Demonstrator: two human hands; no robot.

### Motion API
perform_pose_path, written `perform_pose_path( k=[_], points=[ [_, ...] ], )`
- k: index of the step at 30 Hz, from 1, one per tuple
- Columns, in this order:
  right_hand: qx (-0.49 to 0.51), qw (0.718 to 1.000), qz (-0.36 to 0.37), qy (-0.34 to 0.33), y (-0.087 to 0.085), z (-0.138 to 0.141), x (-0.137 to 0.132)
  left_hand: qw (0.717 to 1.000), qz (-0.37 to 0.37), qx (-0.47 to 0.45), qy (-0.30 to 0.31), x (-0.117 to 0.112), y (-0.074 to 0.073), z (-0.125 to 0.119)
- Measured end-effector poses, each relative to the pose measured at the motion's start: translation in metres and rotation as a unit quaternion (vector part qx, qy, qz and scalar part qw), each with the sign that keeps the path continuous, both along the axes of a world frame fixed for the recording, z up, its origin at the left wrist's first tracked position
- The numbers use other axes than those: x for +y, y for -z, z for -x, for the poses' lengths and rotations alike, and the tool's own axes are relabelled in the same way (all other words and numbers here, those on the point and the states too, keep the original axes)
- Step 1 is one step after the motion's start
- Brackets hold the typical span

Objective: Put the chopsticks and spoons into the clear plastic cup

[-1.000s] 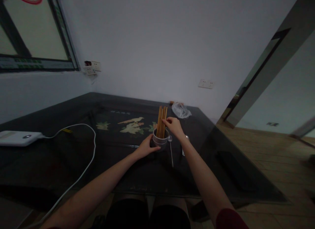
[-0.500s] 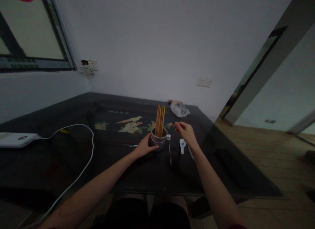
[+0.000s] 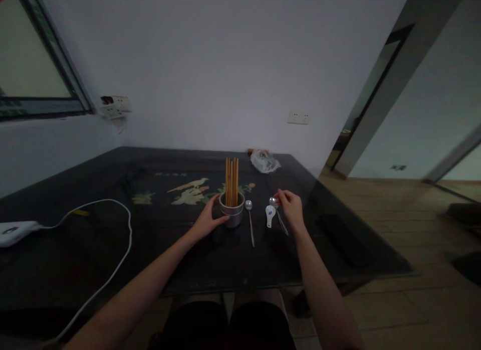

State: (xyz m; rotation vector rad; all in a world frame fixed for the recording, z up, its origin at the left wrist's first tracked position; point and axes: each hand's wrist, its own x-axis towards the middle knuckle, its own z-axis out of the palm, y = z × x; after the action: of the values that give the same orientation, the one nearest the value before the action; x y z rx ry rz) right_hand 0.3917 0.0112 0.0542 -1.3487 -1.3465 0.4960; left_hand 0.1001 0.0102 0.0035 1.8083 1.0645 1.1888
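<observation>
A grey metal cup (image 3: 233,217) stands upright on the dark table (image 3: 210,262), with several wooden chopsticks (image 3: 232,182) upright in it. Around the cup's left side curls my left hand (image 3: 206,220), thumb in front and fingers behind. To the right of the cup lies a long-handled metal spoon (image 3: 251,227). A white soup spoon (image 3: 269,215) with a blue mark lies farther right. Beside it is a second metal spoon (image 3: 281,223); my right hand (image 3: 291,205) has its fingertips pinched at this spoon's bowl. The fingers partly hide the contact.
A crumpled clear plastic bag (image 3: 264,161) lies near the wall at the table's back. On the left, a white device (image 3: 17,233) trails a white cable (image 3: 130,229). A dark flat object (image 3: 343,239) lies toward the right edge. Wall sockets (image 3: 298,118) are above the table.
My right hand has moved right and slightly down to the second metal spoon, whose bowl now shows. My left hand stays at the cup. The whole view has shifted a little.
</observation>
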Motion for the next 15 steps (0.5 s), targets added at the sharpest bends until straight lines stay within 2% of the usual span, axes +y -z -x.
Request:
perform_pose_path(
  k=[4,7,9,12,15],
  points=[
    [-0.044,0.999,-0.002,0.006,0.003,0.001,0.0,0.994,-0.058,-0.022,-0.085,-0.004,-0.015,0.009],
    [-0.078,0.997,0.008,0.0,0.008,0.002,0.003,0.979,-0.145,-0.024,-0.142,-0.015,-0.031,0.014],
    [-0.091,0.996,0.017,-0.004,0.011,0.002,0.005,0.962,-0.216,0.01,-0.167,-0.024,-0.041,0.016],
    [-0.102,0.995,0.022,-0.01,0.015,0.002,0.007,0.936,-0.3,0.086,-0.164,-0.038,-0.048,0.016],
    [-0.106,0.994,0.026,-0.006,0.017,0.001,0.007,0.917,-0.355,0.157,-0.087,-0.049,-0.046,0.013]
  ],
)
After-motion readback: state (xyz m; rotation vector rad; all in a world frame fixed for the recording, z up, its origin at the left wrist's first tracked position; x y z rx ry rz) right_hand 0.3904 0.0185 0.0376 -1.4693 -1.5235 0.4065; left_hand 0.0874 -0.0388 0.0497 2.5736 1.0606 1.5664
